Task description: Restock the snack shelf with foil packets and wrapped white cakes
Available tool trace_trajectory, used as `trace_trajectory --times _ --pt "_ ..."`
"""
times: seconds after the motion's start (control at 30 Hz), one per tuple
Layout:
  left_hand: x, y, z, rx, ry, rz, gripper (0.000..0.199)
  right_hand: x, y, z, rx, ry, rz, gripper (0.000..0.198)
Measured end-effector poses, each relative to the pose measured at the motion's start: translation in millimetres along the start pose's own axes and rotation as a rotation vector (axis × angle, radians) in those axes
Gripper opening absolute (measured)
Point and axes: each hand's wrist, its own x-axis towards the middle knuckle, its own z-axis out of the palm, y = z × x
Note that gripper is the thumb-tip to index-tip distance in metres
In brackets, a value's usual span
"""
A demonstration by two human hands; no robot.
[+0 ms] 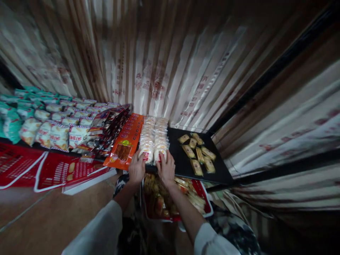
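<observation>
Two rows of round white cakes in clear wrappers stand on a black shelf. My left hand is closed on the front cake of the left row, fingers curled at its near side. At the front of the right row, my right hand grips the nearest wrapped cake in the same way. Both packs show red labels, partly covered by my fingers. An orange snack bag lies flat just left of the rows. Several small yellow-wrapped snacks lie scattered to the right.
Below the shelf, a red basket holds many wrapped snacks, under my right forearm. More red baskets stand at the left. White snack bags, teal bags and dark shiny packets fill the left shelf. Printed sheeting hangs behind.
</observation>
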Motion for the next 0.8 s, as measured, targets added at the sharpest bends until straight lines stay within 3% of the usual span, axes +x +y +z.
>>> trace_trajectory --times 0.3,0.57,0.7,0.8 --pt "3.0 -4.0 12.0 -0.059 0.066 0.048 0.031 6.1 -11.0 -1.9 -0.092 -0.058 0.057 0.046" --pt "2.7 -4.9 8.4 -0.088 0.074 0.078 0.030 0.3 -9.7 -4.4 0.039 -0.020 0.039 0.049" --pt "-1.9 -2.4 5.9 -0.097 0.102 0.102 0.031 -19.8 5.9 -19.7 0.183 0.054 -0.062 0.043" --pt "-6.2 0.1 1.8 -0.100 0.123 0.127 0.034 -50.6 33.2 -32.6 0.290 0.091 -0.073 0.036"
